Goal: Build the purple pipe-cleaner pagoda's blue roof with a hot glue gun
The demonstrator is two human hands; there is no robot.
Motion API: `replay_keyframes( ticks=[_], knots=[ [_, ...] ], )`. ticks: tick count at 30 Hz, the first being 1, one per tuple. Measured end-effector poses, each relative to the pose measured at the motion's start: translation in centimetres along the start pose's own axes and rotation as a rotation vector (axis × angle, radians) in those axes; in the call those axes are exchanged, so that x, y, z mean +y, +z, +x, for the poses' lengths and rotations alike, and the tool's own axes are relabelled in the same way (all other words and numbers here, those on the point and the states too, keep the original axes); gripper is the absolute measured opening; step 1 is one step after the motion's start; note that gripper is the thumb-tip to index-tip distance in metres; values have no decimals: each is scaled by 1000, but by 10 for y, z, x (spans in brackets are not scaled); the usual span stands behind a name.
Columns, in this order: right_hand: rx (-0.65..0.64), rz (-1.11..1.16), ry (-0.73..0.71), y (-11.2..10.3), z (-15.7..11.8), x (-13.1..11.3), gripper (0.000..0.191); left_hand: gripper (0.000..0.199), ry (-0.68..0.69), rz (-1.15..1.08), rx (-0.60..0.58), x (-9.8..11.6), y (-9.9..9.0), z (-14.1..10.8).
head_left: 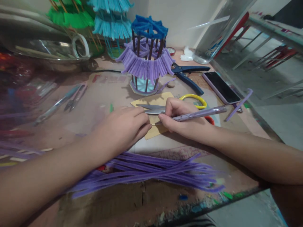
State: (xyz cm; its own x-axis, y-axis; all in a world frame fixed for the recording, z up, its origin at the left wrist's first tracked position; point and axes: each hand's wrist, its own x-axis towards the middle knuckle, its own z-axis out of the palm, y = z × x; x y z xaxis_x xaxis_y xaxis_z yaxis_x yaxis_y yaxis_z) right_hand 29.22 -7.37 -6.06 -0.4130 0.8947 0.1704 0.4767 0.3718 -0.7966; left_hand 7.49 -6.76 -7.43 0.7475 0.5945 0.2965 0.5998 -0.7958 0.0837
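My right hand (176, 115) grips a clear pen with a purplish barrel (201, 113), its tip pointing left toward my left fingertips. My left hand (129, 124) rests just beside it with fingers curled and pressed together; whatever is in them is hidden. Beneath both hands lies a piece of yellow paper (163, 100). Scissors (194, 98) with a yellow and a red handle loop lie across the paper, their blades partly covered by my hands. Behind stands a tiered purple and blue pipe-cleaner structure (146, 63) on dark sticks.
Loose purple pipe cleaners (151, 173) spread along the near side. Dark-handled pliers (191, 78) and a phone (221, 87) lie at right. Thread snips (75, 96) and another pen (56, 104) are at left. Green (71, 19) and light-blue (112, 23) structures stand behind, near a metal bowl (47, 50).
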Motion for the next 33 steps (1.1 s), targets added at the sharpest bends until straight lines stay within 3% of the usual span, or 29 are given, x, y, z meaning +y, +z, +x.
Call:
replay_keyframes(
  ticks=[13, 33],
  knots=[
    [-3, -18, -18, -1, 1, 2, 24, 19, 28, -2, 37, 0, 1, -1],
    [-14, -27, 22, -1, 1, -1, 25, 22, -41, -71, -38, 0, 1, 2]
  ],
)
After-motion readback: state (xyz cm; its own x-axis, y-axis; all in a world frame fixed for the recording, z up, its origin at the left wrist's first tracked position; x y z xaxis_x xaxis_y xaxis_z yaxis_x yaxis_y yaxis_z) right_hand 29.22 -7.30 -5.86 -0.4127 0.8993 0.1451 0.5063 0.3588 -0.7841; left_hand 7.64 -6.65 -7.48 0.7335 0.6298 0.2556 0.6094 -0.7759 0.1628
